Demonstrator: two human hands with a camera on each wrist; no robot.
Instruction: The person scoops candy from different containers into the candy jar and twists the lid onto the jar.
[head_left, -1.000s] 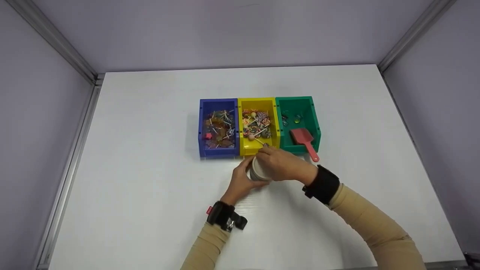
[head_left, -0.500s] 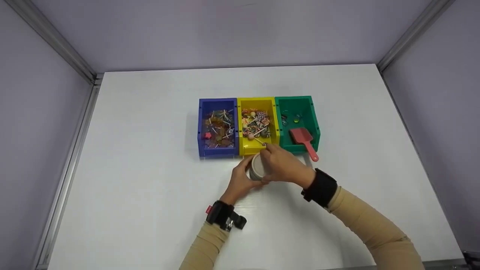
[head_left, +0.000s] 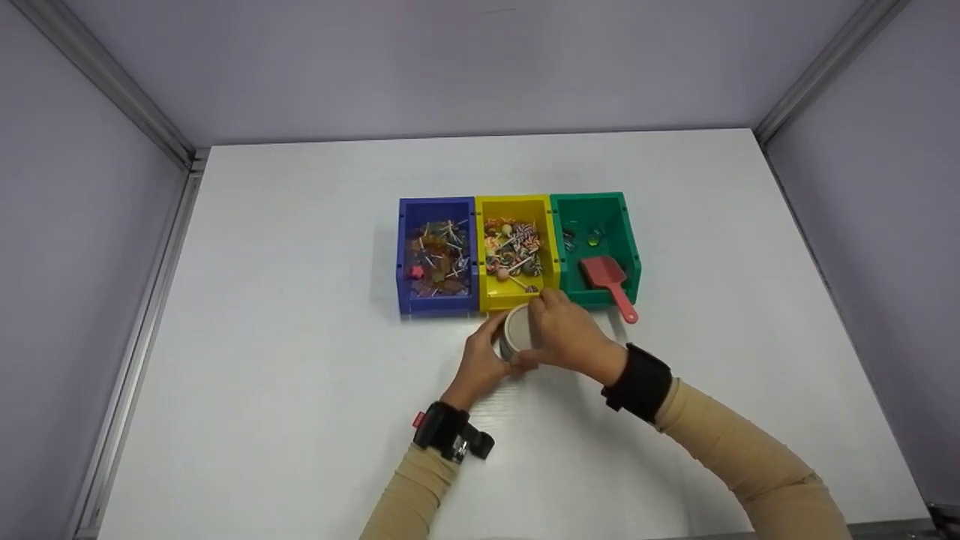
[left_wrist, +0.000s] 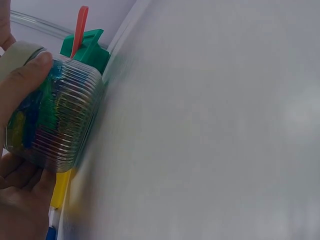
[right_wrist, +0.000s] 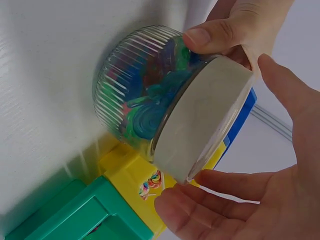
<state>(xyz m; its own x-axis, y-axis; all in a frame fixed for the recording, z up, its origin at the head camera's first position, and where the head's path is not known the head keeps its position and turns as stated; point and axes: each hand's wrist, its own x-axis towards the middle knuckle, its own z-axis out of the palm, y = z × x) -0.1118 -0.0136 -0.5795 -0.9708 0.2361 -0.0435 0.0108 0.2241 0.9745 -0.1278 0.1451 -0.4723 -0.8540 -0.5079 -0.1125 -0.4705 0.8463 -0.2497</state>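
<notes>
left hand (head_left: 484, 362) is gripping the ribbed glass jar (right_wrist: 135, 95) to steady it on the white table (head_left: 300, 360), just in front of the yellow bin (head_left: 517, 300); right hand (head_left: 568, 335) is grasping its white lid (right_wrist: 205, 117), fingers curled around the rim.

Head view looks steeply down on the table (head_left: 300, 300); both wrist views sit close, sharing the jar (right_wrist: 145, 95), perhaps from opposite sides
</notes>
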